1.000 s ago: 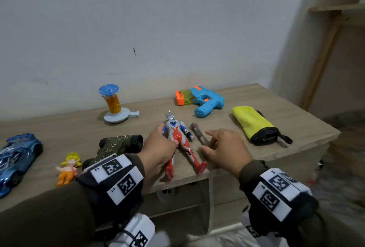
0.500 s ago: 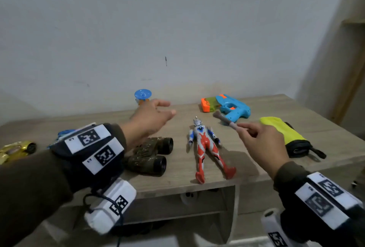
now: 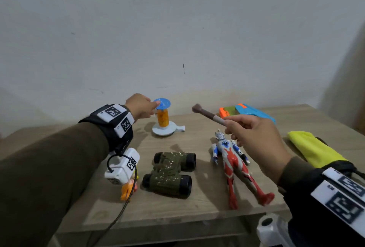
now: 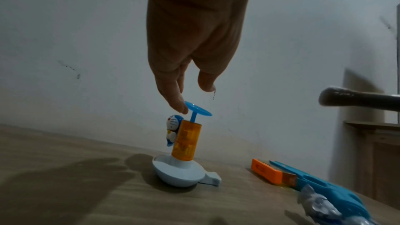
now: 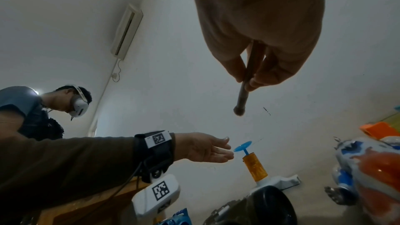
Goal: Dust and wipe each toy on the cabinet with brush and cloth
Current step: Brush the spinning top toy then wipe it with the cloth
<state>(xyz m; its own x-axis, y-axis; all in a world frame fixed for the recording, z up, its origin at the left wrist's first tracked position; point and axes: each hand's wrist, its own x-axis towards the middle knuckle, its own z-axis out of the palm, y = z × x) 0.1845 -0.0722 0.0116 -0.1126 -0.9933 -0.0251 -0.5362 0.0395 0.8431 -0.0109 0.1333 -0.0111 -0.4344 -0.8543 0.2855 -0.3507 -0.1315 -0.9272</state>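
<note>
A spinner toy (image 3: pixel 163 117) with a blue disc, an orange tube and a white base stands at the back of the cabinet (image 3: pixel 197 205). My left hand (image 3: pixel 142 108) reaches it with straight fingers, and a fingertip (image 4: pixel 180 107) touches the disc's edge (image 5: pixel 243 145). My right hand (image 3: pixel 254 138) pinches a brown brush (image 3: pixel 207 113) by its handle and holds it in the air, bristles toward the spinner (image 4: pixel 188 140). The brush (image 5: pixel 245 90) points away from the wrist. A red and silver hero figure (image 3: pixel 233 164) lies on its back under the right hand.
Camouflage binoculars (image 3: pixel 170 173) lie in the middle front. A small yellow-haired doll (image 3: pixel 129 189) is half hidden under my left wrist. A blue and orange water gun (image 3: pixel 246 111) lies at the back right, a yellow cloth (image 3: pixel 314 149) at the right edge. A person (image 5: pixel 71 102) stands to the left.
My left hand let go of the hero figure and reached back to the spinner's disc. My right hand picked the brush up off the cabinet and raised it.
</note>
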